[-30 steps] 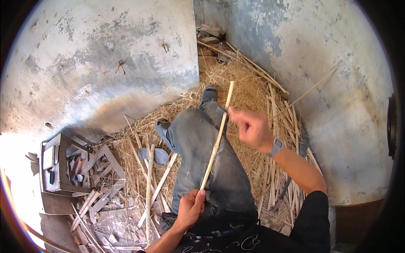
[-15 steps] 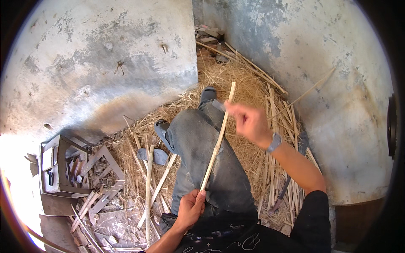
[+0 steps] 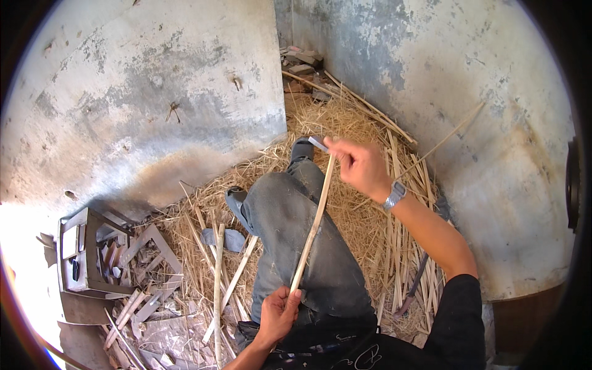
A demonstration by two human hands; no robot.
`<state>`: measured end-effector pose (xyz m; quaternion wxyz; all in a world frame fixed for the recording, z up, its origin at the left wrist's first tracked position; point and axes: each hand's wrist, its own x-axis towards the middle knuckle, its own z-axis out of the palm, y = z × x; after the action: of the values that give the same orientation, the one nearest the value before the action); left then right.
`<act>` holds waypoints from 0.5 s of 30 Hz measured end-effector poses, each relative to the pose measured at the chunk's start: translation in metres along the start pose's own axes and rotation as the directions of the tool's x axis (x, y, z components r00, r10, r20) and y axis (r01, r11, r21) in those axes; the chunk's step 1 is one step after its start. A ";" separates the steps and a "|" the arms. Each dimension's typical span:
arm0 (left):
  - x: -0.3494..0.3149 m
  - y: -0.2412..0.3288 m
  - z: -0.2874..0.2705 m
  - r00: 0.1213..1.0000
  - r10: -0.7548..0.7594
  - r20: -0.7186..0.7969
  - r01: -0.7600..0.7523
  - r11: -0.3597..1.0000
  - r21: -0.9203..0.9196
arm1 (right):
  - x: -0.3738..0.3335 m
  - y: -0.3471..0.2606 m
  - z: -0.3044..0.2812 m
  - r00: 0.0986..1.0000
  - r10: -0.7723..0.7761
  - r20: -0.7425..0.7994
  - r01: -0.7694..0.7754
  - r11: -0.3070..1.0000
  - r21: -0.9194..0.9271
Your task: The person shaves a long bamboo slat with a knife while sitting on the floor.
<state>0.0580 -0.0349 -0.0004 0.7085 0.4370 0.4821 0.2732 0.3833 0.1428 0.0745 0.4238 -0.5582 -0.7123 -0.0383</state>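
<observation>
A long, pale bamboo strip [image 3: 316,223] slants up over my thigh. My left hand [image 3: 278,316] is closed around its near end, thumb on top. At the far end my right hand [image 3: 359,168], wearing a watch [image 3: 396,194], is closed on a knife; only the short grey blade [image 3: 318,143] sticks out to the left of the fingers. The blade lies across the strip's far tip, and the knife's handle is hidden in the fist. Whether the edge touches the bamboo I cannot tell.
Straw-like shavings [image 3: 357,228] cover the floor around my legs. More strips [image 3: 404,246] lie along the right wall [image 3: 493,154]. At the left stand a wooden frame box [image 3: 89,246] and scrap wood. Several pale sticks [image 3: 218,290] lie left of my knee; bricks [image 3: 302,61] fill the far corner.
My right hand with the knife has shifted slightly to the strip's far tip, which stuck out well beyond the hand before. The left hand keeps its hold on the near end.
</observation>
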 end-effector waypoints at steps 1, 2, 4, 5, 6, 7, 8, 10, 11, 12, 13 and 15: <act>0.000 0.002 0.000 1.000 -0.004 -0.004 0.004 1.000 -0.004 | -0.009 -0.011 0.003 0.998 0.000 0.058 0.000 1.000 0.001; 0.000 0.004 0.001 0.999 -0.027 -0.019 0.027 1.000 -0.010 | -0.019 -0.028 0.003 0.997 -0.075 0.035 0.073 0.996 0.049; -0.003 0.007 0.003 0.998 -0.055 -0.038 0.055 0.998 -0.016 | -0.047 -0.055 0.002 0.989 -0.107 0.106 0.096 0.990 0.103; -0.002 0.007 0.003 0.998 -0.034 -0.055 0.035 0.999 0.017 | -0.052 -0.061 0.000 0.976 -0.146 0.162 0.122 0.981 0.152; -0.002 0.008 0.004 0.997 -0.011 -0.072 0.015 0.999 0.050 | -0.052 -0.061 -0.003 0.973 -0.138 0.188 0.104 0.978 0.179; -0.003 0.010 0.005 0.997 -0.010 -0.072 0.013 0.999 0.051 | -0.046 -0.057 -0.005 0.973 -0.138 0.186 0.104 0.978 0.179; -0.004 0.012 0.008 0.994 0.055 -0.096 -0.042 0.991 0.129 | -0.035 -0.049 -0.009 0.981 -0.110 0.160 0.090 0.988 0.127; -0.006 0.018 0.011 0.984 0.131 -0.121 -0.103 0.972 0.212 | -0.009 -0.037 -0.016 0.992 -0.029 0.126 0.035 0.998 -0.046; -0.007 0.020 0.013 0.985 0.127 -0.116 -0.104 0.977 0.188 | 0.000 -0.026 -0.015 0.993 -0.032 0.118 0.038 0.998 -0.050; -0.008 0.020 0.015 0.986 0.121 -0.111 -0.103 0.981 0.162 | 0.006 -0.013 -0.011 0.998 -0.010 0.054 0.013 0.998 -0.056; -0.006 0.017 0.015 0.986 0.128 -0.106 -0.110 0.980 0.164 | 0.012 -0.002 -0.009 1.000 0.012 -0.008 -0.013 0.998 -0.060; -0.007 0.008 0.015 0.985 0.126 -0.119 -0.119 0.991 0.061 | 0.023 0.000 -0.009 1.000 -0.014 -0.016 0.013 0.996 -0.093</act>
<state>0.0697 -0.0424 0.0125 0.6476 0.4669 0.5040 0.3296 0.3878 0.1554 0.0946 0.4033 -0.5720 -0.7099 -0.0788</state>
